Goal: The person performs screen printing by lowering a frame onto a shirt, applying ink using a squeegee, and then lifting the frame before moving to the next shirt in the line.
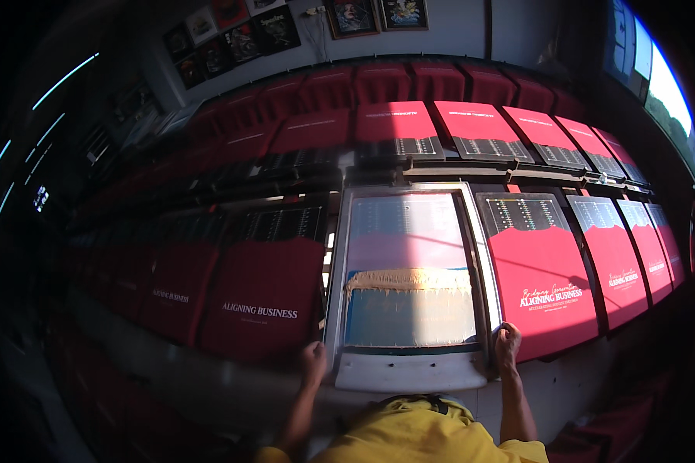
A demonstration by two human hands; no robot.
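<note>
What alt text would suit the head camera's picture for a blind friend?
A person's left hand and right hand flank the near end of a pale frame whose see-through sheet carries a ragged beige band. Rows of printed red cloths lie on both sides and beyond.

Wide fisheye view from the head, downward and forward over the nearby white frame (477, 258)
</note>
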